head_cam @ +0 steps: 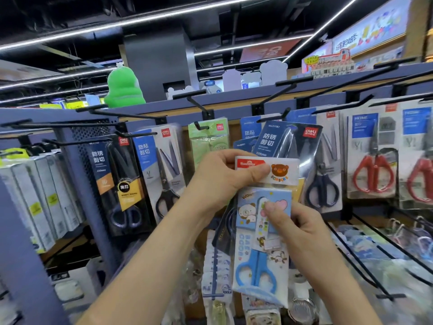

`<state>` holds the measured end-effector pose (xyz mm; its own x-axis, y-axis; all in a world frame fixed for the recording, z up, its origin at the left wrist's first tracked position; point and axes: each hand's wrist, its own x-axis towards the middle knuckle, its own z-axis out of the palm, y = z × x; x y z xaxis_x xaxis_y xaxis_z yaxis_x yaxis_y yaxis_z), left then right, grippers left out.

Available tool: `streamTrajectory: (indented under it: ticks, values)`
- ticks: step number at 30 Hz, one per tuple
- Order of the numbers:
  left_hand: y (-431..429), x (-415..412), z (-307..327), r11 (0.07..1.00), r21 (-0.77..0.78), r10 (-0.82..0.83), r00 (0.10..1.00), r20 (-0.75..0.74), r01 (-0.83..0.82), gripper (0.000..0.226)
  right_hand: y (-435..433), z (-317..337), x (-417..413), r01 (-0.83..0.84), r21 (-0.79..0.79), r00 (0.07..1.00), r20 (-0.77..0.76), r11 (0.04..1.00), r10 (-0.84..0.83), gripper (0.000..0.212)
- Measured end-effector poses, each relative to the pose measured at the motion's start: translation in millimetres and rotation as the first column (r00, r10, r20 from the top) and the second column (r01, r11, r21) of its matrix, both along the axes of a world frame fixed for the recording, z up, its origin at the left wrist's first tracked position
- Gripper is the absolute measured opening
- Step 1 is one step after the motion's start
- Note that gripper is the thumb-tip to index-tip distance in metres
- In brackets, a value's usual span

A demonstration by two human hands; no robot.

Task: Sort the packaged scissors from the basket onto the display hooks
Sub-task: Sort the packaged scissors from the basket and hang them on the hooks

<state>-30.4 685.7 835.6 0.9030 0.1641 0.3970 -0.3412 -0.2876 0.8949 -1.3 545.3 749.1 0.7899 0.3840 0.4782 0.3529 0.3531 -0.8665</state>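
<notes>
I hold a packaged pair of blue-handled children's scissors (260, 254) with a cartoon bear header card up in front of the display. My left hand (222, 177) pinches the header card at the top. My right hand (293, 226) grips the pack's middle, thumb pressed on the front. Behind the pack hangs a dark blue scissors pack (285, 141) on a black hook (278, 116). Further packs hang alongside: black scissors (121, 181), blue-and-white pack (161, 170), green pack (208, 139), red-handled scissors (372, 160). The basket is not in view.
Several bare black hooks (196, 102) stick out toward me along the top rail. A green plush toy (124, 87) sits on the shelf top. White boxed goods (35, 202) hang at the left. Wire hooks with small items (386, 249) fill the lower right.
</notes>
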Motion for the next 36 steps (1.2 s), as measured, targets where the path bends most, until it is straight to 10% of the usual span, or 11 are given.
streamTrajectory:
  ticks: [17,36]
  values:
    - [22,-27,34,0.899,-0.124,0.426,0.767,0.479,-0.421,0.014,27,11,-27,-0.062,-0.065,0.991,0.111,0.996,0.069,0.030]
    - [47,-20,40,0.921,-0.369,0.192,0.971,0.142,-0.128,0.015,37,4,-18,-0.102,-0.053,0.993,0.046,0.993,0.105,0.038]
